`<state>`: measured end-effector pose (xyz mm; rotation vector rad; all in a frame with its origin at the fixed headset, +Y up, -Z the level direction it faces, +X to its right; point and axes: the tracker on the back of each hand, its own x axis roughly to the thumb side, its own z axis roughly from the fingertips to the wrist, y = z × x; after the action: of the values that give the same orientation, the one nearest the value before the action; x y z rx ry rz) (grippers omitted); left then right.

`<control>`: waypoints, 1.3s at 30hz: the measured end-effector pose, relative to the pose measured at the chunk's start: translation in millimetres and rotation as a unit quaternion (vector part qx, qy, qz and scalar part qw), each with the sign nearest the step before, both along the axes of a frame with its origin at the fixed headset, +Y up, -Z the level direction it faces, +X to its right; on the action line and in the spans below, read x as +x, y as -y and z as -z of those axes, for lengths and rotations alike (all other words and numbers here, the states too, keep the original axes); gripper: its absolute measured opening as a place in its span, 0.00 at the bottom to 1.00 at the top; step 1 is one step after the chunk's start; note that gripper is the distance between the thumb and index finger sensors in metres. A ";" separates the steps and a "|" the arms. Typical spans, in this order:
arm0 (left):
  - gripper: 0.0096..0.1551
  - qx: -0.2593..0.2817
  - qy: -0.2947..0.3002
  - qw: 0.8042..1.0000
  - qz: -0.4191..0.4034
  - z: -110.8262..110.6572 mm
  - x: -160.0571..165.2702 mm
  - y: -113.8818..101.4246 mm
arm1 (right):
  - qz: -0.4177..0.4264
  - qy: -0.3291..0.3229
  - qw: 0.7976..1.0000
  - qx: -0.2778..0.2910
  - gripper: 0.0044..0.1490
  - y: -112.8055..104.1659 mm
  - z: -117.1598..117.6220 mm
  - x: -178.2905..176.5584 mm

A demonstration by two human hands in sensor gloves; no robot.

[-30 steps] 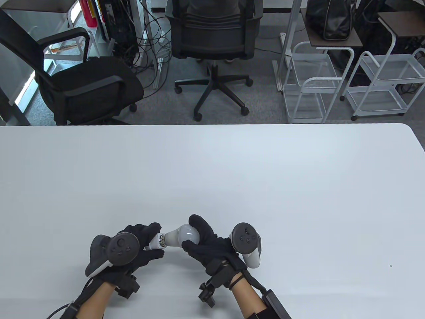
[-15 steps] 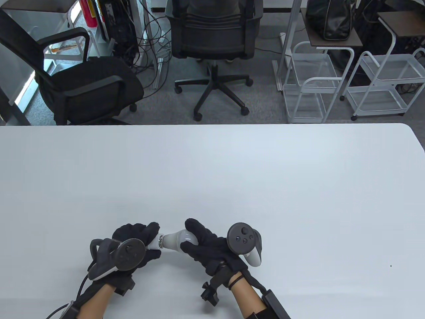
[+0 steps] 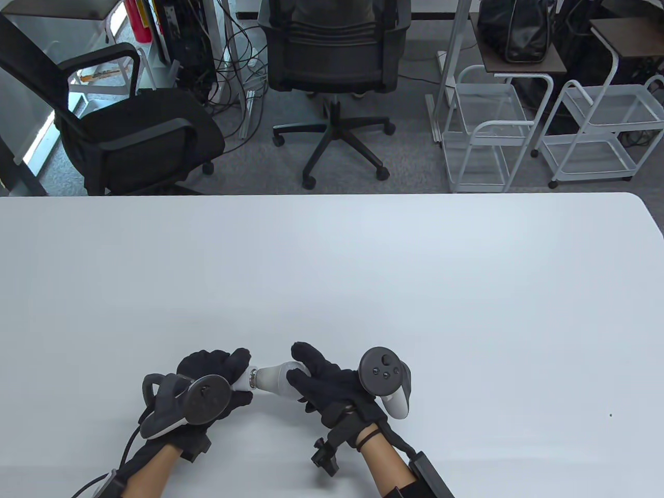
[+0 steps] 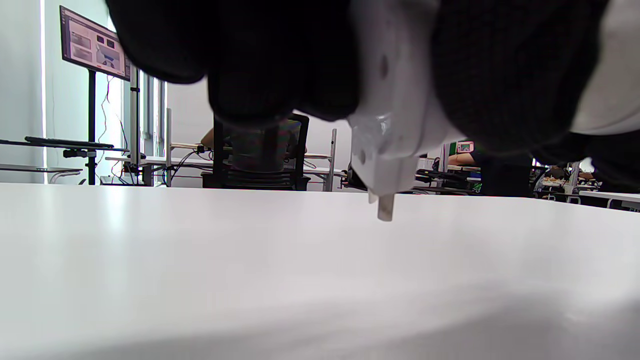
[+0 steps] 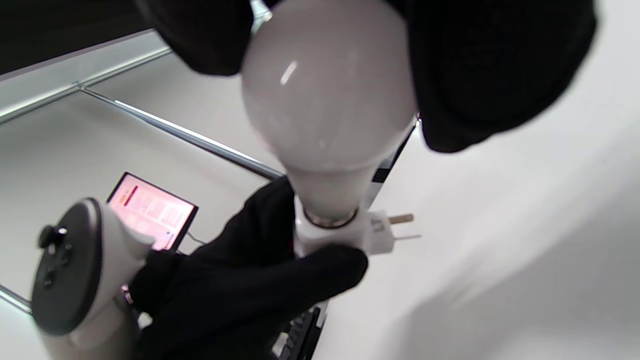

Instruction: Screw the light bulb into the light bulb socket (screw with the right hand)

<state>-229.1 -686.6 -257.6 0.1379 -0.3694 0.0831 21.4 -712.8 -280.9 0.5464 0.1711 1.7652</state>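
The right hand (image 3: 324, 384) grasps the round end of the bulb (image 3: 275, 377) with curled fingers, and the left hand (image 3: 215, 381) clenches around the socket (image 3: 241, 381), both held just above the table (image 3: 363, 285); a little metal thread shows between them. If the bulb tilts while turning, the thread may jam; if the left hand loosens, the socket may turn along with it.

Frosted white globe light bulb (image 3: 275, 377) between the 2 gloved hands near the wide white table's (image 3: 363, 270) front edge, left hand (image 3: 212, 386) left of it, white plastic plug-in socket (image 3: 241, 379) in that hand, right hand (image 3: 332, 386) right of it, bulb's metal base in the socket.
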 end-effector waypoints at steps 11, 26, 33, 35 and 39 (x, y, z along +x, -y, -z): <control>0.43 -0.002 0.001 1.000 0.001 -0.3 1.2 0.4 | 0.016 0.022 1.000 -0.006 0.34 0.1 0.5 2.3; 0.43 -0.010 0.001 1.000 -0.010 0.0 1.9 0.8 | 0.001 0.042 0.999 0.012 0.32 -2.3 -1.0 3.1; 0.43 -0.008 -0.002 1.000 -0.004 -0.2 2.5 1.0 | 0.016 0.009 1.000 -0.007 0.37 -1.9 -0.9 3.4; 0.43 -0.006 0.000 1.000 0.002 -0.4 3.3 1.6 | 0.014 0.015 1.000 -0.008 0.36 -0.9 -0.6 3.2; 0.44 -0.004 0.004 1.000 0.011 -1.0 5.5 2.2 | 0.002 0.041 0.999 -0.004 0.33 -0.1 -0.4 4.6</control>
<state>-223.6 -688.9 -256.6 0.1255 -0.3775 0.0630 26.0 -712.7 -280.5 0.4679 0.1199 1.7796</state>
